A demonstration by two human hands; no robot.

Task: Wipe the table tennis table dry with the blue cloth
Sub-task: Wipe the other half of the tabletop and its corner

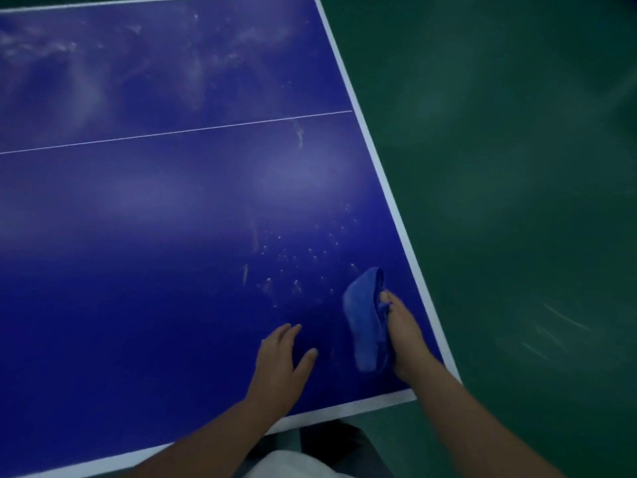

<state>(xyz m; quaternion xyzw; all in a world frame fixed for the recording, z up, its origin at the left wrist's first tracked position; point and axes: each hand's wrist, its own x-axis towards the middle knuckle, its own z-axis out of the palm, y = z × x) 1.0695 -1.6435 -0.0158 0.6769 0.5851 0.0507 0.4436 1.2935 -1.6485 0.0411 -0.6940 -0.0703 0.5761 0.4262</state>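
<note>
Two hands work over the near right corner of the blue surface (138,270). Right hand (401,334): fingers curled into the one blue cloth (365,322), gripping it in a bunch. The cloth lies lengthwise on the surface, just inside the white border (379,160) of the right edge, with its far end poking out past the fingertips. Left hand (281,360): released, palm down on the surface, fingers straight, thumb spread wide, holding nothing. It sits to the left of the cloth, near it but not touching.

Many small water droplets (296,263) are scattered just beyond both hands; they are too fine and blurred to count. Some show as short streaks.

One thin white line (172,132) crosses the surface farther out. Beyond it, several pale cloudy smears (86,88) are spread across the far part.

A white border also runs along the near edge under both forearms. Green floor (517,167) fills the right side. One patch of white cloth and one of dark clothing show at the bottom edge.
</note>
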